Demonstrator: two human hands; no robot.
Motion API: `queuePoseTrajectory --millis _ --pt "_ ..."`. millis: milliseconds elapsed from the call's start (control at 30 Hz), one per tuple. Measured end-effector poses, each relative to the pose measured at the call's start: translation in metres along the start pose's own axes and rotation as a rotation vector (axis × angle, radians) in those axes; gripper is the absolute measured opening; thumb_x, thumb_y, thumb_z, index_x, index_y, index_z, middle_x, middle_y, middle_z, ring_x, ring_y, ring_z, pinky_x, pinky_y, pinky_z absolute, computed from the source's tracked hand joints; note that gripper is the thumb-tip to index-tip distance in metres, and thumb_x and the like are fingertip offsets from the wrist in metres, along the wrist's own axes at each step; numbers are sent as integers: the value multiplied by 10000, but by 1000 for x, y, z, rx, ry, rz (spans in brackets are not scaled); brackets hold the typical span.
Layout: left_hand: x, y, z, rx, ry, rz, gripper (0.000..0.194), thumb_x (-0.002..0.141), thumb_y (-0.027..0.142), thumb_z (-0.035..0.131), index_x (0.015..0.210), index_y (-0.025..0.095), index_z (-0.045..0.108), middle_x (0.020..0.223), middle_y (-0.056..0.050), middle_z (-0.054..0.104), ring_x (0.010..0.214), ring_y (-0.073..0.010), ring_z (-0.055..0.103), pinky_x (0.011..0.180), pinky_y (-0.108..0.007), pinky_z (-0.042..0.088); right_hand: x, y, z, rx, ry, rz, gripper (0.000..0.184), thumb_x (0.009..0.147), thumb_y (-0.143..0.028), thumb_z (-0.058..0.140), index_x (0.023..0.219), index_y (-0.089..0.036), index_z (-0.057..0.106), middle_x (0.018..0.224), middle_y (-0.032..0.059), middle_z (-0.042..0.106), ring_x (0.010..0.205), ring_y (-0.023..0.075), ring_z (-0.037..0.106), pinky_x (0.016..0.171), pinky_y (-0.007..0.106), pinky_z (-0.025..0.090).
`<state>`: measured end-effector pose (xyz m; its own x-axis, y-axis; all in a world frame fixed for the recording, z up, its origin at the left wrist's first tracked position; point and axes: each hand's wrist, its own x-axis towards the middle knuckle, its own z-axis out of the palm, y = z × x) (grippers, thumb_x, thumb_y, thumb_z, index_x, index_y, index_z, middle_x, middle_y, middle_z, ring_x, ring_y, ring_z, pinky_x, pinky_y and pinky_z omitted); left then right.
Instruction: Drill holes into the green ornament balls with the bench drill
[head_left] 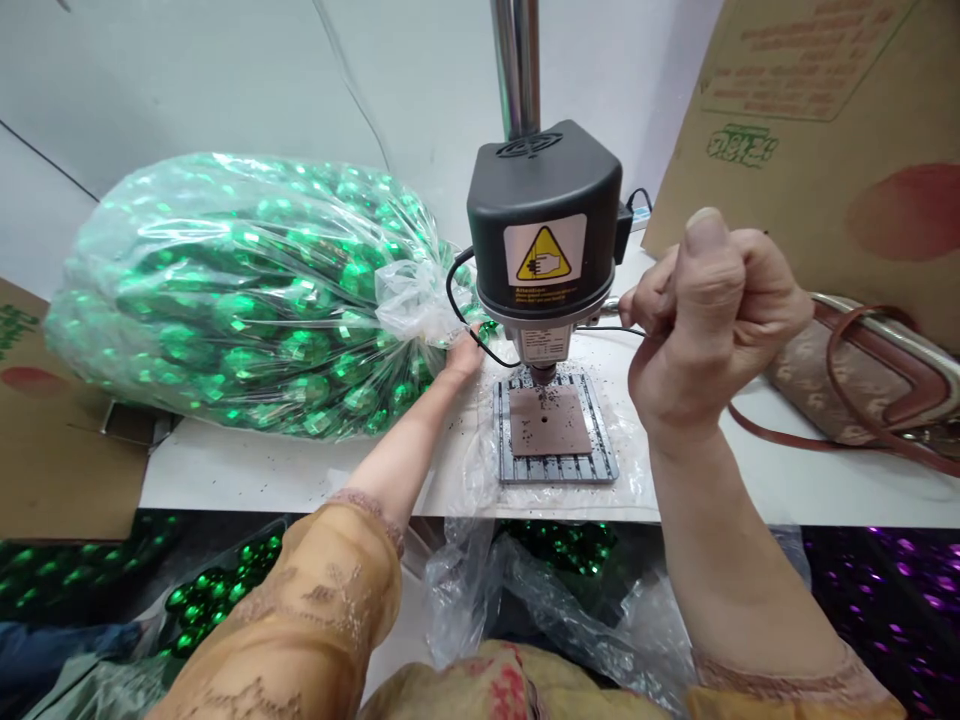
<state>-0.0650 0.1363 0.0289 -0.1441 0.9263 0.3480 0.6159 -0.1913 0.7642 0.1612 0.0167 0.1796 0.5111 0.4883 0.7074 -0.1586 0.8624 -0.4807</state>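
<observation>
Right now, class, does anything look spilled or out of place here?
Yes: dark specks lie scattered over the brown pad, the grooved plate under it and the white table, looking like unswept debris.

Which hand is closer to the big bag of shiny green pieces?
Left. The left hand is beside the tied neck of the bag; the right hand is past the black machine, farther right.

A pale wall (225,80) stands behind a white table (847,492), both brightly lit.
</observation>
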Motion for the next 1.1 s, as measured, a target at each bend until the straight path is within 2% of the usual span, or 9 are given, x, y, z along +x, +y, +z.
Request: queuePoseTrajectory --millis 100,167,267,333,433,500,667,933,1100 --pt "-4 -3 -6 19 -93 27 256 751 79 737 996 102 666 1041 -115 714 1072 -287 638 1048 -453 473 0 0 -1 -20 -11 1 454 905 -394 638 590 -230 357 476 -57 344 408 79 340 433 319 273" --pt "-19 -4 -15 31 -77 35 357 722 105 754 1067 130 664 1085 -101 708 1084 -277 633 1047 -431 482 0 1 -1 -29 -11 -3 464 906 -405 638 587 -228 350 475 -58 330 409 75 339 435 317 267" --pt "-58 -2 -30 -32 17 -24 464 732 201 772 1172 174 627 1086 -73 690 1038 -233 640 980 -375 513 0 2 -1 -12 -14 -15 473 902 -421 642 586 -221 351 482 -61 330 413 59 337 439 309 252" --pt "-89 2 -35 -158 19 -98 482 763 319 779 1193 192 602 1022 -50 681 918 -189 647 831 -309 540 0 2 -1 -6 -15 -20 484 895 -447 645 590 -221 345 485 -64 334 417 51 335 444 307 252" --pt "-126 13 -35 -336 -85 -163 491 802 501 764 1158 191 627 952 -48 688 797 -161 635 654 -253 508 0 2 -1 -52 -13 -3 507 883 -522 631 601 -227 331 490 -67 334 432 46 319 456 312 274" --pt "-139 22 -30 -384 -172 -145 530 807 550 766 1175 185 654 996 -67 716 841 -172 655 692 -266 526 0 2 -1 -79 -18 10 513 881 -554 616 608 -232 324 493 -67 328 441 47 307 460 315 284" --pt "-140 38 -15 -360 -272 -50 554 845 553 741 1259 193 672 1173 -89 737 1044 -228 675 907 -346 543 0 1 -1 -64 -29 -7 507 902 -508 610 611 -228 303 492 -64 315 433 52 302 440 308 268" --pt "-139 48 -3 -241 -297 25 559 782 473 815 1255 216 663 1069 -56 717 832 -173 635 689 -275 492 -2 3 -3 -105 -55 -44 478 947 -459 555 627 -227 286 519 -52 315 450 59 319 456 298 280" --pt "-143 57 6 -169 -235 10 494 722 399 861 1127 201 659 958 -35 690 822 -183 625 724 -300 503 -3 2 -4 -96 -57 -6 474 943 -463 561 627 -224 301 531 -47 324 465 68 322 479 305 301"
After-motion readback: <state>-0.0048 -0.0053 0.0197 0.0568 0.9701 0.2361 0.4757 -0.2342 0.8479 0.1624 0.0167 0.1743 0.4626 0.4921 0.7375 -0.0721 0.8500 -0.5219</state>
